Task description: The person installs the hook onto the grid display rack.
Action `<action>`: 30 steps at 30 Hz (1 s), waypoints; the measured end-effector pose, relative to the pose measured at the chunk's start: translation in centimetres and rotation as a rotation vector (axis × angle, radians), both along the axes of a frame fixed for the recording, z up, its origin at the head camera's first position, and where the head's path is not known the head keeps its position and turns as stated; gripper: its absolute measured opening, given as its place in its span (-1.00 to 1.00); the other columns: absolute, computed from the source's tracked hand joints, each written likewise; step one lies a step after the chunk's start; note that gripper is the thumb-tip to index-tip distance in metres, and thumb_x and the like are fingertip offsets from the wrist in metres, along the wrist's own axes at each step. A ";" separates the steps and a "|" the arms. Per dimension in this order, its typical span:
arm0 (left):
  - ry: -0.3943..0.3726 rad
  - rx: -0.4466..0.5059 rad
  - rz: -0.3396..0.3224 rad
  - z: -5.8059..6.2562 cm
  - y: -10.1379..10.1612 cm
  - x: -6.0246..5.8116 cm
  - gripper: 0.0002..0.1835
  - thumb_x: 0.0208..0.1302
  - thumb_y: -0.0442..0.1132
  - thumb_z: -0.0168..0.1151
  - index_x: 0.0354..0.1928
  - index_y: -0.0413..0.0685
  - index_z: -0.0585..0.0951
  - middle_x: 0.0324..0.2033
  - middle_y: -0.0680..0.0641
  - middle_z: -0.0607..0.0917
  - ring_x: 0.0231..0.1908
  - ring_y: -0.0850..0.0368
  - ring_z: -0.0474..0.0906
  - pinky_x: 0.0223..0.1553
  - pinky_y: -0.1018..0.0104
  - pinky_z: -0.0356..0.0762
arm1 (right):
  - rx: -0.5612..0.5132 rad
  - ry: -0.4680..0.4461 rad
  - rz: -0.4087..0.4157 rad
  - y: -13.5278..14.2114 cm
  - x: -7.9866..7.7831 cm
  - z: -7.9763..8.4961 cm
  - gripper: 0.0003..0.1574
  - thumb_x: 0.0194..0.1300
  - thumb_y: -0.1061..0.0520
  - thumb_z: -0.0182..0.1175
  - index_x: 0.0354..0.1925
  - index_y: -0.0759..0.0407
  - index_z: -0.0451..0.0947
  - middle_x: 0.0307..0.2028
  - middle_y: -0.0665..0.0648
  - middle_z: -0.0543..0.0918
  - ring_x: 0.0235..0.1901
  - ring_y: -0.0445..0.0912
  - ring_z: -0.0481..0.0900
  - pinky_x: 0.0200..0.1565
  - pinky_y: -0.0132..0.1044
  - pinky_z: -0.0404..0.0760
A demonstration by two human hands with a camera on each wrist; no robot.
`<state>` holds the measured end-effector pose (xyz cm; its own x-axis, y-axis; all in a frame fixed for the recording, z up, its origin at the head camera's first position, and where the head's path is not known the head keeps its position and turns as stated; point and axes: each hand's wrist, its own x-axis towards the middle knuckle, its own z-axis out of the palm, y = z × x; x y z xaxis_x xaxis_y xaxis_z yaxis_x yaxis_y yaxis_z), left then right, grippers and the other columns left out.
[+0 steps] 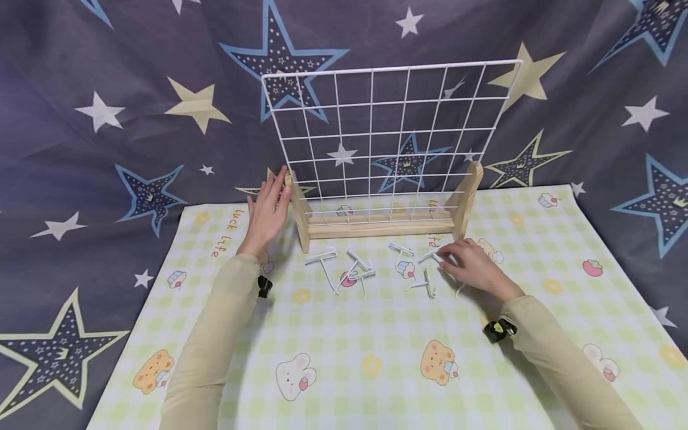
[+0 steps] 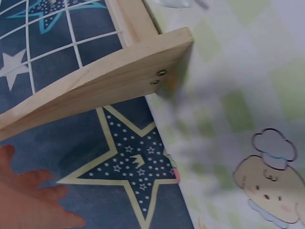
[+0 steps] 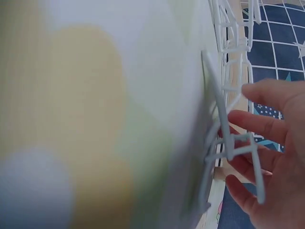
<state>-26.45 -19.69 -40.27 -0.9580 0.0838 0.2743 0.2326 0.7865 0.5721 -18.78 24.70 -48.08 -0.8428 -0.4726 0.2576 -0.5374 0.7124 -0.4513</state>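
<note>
A white wire grid panel (image 1: 392, 69) stands upright in a wooden base (image 1: 381, 229). My left hand (image 1: 267, 209) is at the left wooden side piece (image 1: 299, 218), fingers straight and pointing up along its outer edge. In the left wrist view the fingers (image 2: 35, 191) show below that side piece (image 2: 109, 71). Near the right side piece (image 1: 466, 197), my right hand (image 1: 473, 263) is low over the tablecloth, its fingertips right at a white wire hook (image 1: 430, 255). The right wrist view shows its fingers (image 3: 259, 124) spread behind another hook (image 3: 219, 100), thumb apart from them.
Several more white wire hooks (image 1: 321, 258) lie scattered in front of the base, some overlapping. The tablecloth (image 1: 371, 334) is green checked with cartoon prints. A dark curtain with stars (image 1: 134, 71) hangs directly behind the grid.
</note>
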 end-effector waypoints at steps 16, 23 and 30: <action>0.081 0.275 -0.125 0.4 1.3 -1.1 -0.51 0.57 -0.05 -0.24 0.47 0.09 0.17 0.28 -0.19 0.43 0.26 -0.14 0.33 0.27 -0.07 0.25 | -0.055 -0.157 -0.023 -1.7 -1.1 -0.3 -0.81 0.18 0.34 0.28 -0.19 0.38 0.64 -0.41 0.10 0.65 -0.43 -0.10 0.54 -0.33 -0.15 0.55; 0.060 0.419 -0.210 1.3 1.8 -0.1 -0.56 0.58 -0.20 -0.23 0.42 -0.07 0.21 0.13 -0.35 0.53 0.18 -0.23 0.42 0.21 0.00 0.36 | -0.068 -0.155 -0.070 -2.4 -1.3 -0.4 -0.83 0.19 0.30 0.29 -0.21 0.32 0.65 -0.48 0.02 0.59 -0.49 -0.14 0.47 -0.39 -0.22 0.49; 0.071 0.488 -0.264 2.2 2.1 0.6 -0.57 0.55 -0.32 -0.17 0.38 -0.27 0.22 0.05 -0.40 0.56 0.09 -0.21 0.48 0.07 0.18 0.45 | -0.165 -0.214 -0.103 -2.2 -1.2 0.4 -0.86 0.17 0.36 0.26 -0.23 0.35 0.64 -0.49 0.04 0.61 -0.49 -0.13 0.53 -0.43 -0.32 0.52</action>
<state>-25.88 -17.58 -38.06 -0.8995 0.1652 0.4045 0.4369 0.3438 0.8312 -20.01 22.49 -47.69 -0.9276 -0.3484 0.1352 -0.3463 0.6653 -0.6614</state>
